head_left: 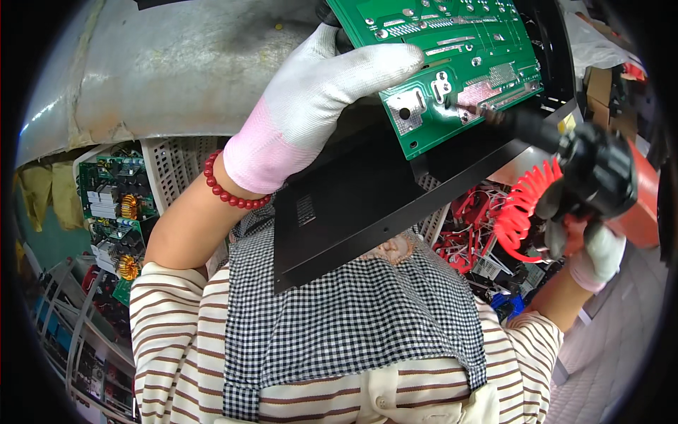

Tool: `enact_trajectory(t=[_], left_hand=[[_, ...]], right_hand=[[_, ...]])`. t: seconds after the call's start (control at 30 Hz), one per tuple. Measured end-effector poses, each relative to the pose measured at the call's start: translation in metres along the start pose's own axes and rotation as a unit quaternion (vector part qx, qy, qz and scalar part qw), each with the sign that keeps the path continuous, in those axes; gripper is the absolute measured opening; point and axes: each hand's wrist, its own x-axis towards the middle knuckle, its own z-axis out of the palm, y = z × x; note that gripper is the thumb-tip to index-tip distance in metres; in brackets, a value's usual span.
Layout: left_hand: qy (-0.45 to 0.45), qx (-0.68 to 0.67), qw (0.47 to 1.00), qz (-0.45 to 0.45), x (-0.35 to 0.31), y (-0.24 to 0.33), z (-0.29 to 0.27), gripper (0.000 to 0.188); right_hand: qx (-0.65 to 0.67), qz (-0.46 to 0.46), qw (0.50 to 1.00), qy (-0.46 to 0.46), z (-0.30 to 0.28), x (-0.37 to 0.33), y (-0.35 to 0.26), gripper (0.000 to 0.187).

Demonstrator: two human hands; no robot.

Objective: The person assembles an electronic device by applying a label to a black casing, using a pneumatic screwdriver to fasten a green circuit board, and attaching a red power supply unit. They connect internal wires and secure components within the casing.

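My left hand (311, 99), in a white and pink glove, grips the near-left edge of a green circuit board (459, 63), its thumb lying over the soldered face. The board is tilted above a black metal housing (346, 219). In my gloved right hand (590, 254) is a power screwdriver (600, 169) with a black front and a red body. Its thin bit points left at the board's lower part, close to a silver solder patch; whether it touches I cannot tell. My left fingers are hidden behind the board. A red coiled cord (526, 205) hangs beside the driver.
A worn metal surface (169, 71) spans the far left. Below it, a white crate (173, 169) stands beside boards with copper coils (127, 205). Red and white wired parts (466, 226) lie under the housing's right side. Clear plastic (600, 39) and cardboard (599, 95) sit far right.
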Motion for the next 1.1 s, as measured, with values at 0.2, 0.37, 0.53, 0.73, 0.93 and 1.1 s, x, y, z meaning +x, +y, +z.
enact_trajectory(t=[0.2, 0.37, 0.53, 0.73, 0.93, 1.1], left_hand=[[0.039, 0.114, 0.991, 0.058, 0.006, -0.008, -0.008, 0.046], [0.034, 0.114, 0.991, 0.057, 0.011, -0.011, -0.008, 0.046], [0.016, 0.129, 0.990, 0.053, 0.015, -0.011, -0.009, 0.047], [-0.018, 0.083, 0.994, 0.066, 0.017, -0.006, -0.008, 0.053], [-0.054, 0.068, 0.993, 0.078, 0.027, -0.010, -0.006, 0.054], [-0.039, 0.048, 0.996, 0.071, 0.034, -0.015, -0.009, 0.055]], right_hand=[[-0.183, -0.021, 0.980, -0.072, -0.014, 0.002, -0.038, 0.056], [-0.284, -0.054, 0.948, -0.133, -0.012, 0.006, -0.060, 0.052], [-0.358, -0.099, 0.907, -0.196, 0.000, 0.016, -0.077, 0.048], [-0.433, -0.159, 0.848, -0.260, 0.019, 0.031, -0.098, 0.043], [-0.474, -0.197, 0.808, -0.288, 0.028, 0.039, -0.103, 0.039], [-0.490, -0.213, 0.790, -0.301, 0.038, 0.045, -0.108, 0.035]])
